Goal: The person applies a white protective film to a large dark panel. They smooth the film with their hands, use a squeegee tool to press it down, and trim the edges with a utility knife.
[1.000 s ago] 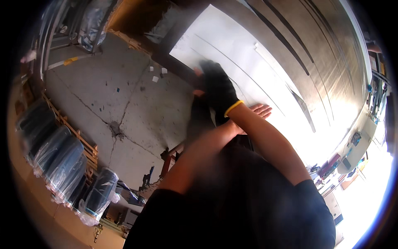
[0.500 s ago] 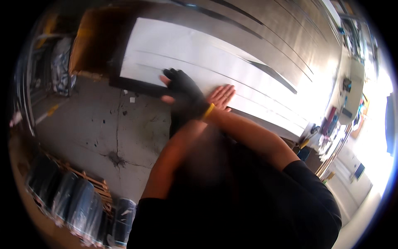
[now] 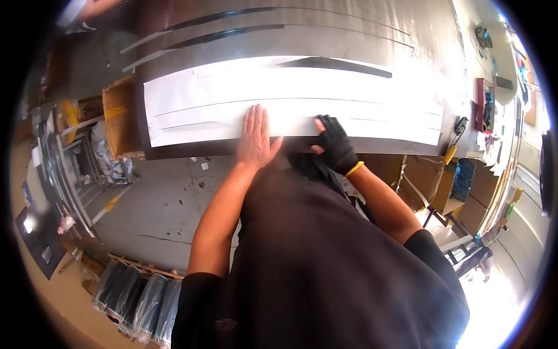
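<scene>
A long white sheet (image 3: pixel 192 96) with thin dark lines along it lies near the front edge of a dark table (image 3: pixel 372 17). My bare left hand (image 3: pixel 257 139) rests on the sheet's near edge, fingers stretched out and pointing away from me. My right hand (image 3: pixel 337 148) wears a black glove with bare fingertips, with a yellow band (image 3: pixel 354 168) at the wrist. Its fingers are spread at the sheet's near edge, to the right of the left hand. Neither hand holds anything. A dark tapering strip (image 3: pixel 337 65) lies along the sheet's far edge.
More long dark strips (image 3: pixel 232 36) lie farther back on the table. An open cardboard box (image 3: pixel 123 119) stands at its left end. Plastic-wrapped rolls (image 3: pixel 152 305) sit on a pallet at lower left. Another person's arm (image 3: pixel 99 7) shows at upper left.
My forearms were crossed; now they are apart, the left hand having moved left and the gloved right hand right. The view has turned, and the sheet lies more level across it.
</scene>
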Demonstrator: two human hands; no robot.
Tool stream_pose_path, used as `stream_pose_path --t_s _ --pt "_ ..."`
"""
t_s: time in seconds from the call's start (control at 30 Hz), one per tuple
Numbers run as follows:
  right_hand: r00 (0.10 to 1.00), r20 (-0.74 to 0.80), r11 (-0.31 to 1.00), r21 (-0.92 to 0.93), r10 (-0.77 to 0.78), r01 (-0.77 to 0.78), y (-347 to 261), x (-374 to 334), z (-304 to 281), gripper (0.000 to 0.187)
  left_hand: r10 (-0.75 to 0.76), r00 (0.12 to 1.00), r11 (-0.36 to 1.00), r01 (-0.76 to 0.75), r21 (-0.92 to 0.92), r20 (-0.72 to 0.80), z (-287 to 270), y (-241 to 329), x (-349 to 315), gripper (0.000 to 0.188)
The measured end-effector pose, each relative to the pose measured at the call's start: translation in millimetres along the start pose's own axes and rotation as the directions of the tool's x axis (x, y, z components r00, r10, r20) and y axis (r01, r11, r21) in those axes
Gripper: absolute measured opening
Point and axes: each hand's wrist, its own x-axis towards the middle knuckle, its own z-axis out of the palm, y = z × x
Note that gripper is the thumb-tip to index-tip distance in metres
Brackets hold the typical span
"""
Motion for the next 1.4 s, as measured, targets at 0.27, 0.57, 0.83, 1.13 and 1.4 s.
stream_pose_path --t_s 0.27,0.57,0.83,1.13,1.4 --pt "0.949 -0.227 0.962 -0.116 0.217 -0.248 58 -68 -49 0.076 -0.177 0.952 0.984 0.168 -0.059 -0.25 6 26 20 0.083" --pt "0.898 -0.372 0.968 0.007 0.235 -0.251 19 -61 -32 0.063 -0.41 0.872 0.91 0.371 -0.186 -0.267 -6 12 13 0.016" --pt "0.897 -0.365 0.964 0.007 0.25 -0.265 -22 -31 -12 0.057 -0.914 0.394 0.354 0.651 -0.671 -0.1 -70 -139 -83 0.031" --pt "0.774 -0.318 0.831 0.314 0.548 -0.46 -58 6 30 0.046 -0.945 -0.181 0.194 0.366 -0.91 -0.274 -299 -425 -264 0.022" --pt "0.755 -0.285 0.804 0.289 0.591 -0.52 -111 36 49 0.016 -0.986 0.029 0.165 0.397 -0.903 -0.167 -247 -491 -216 0.035"
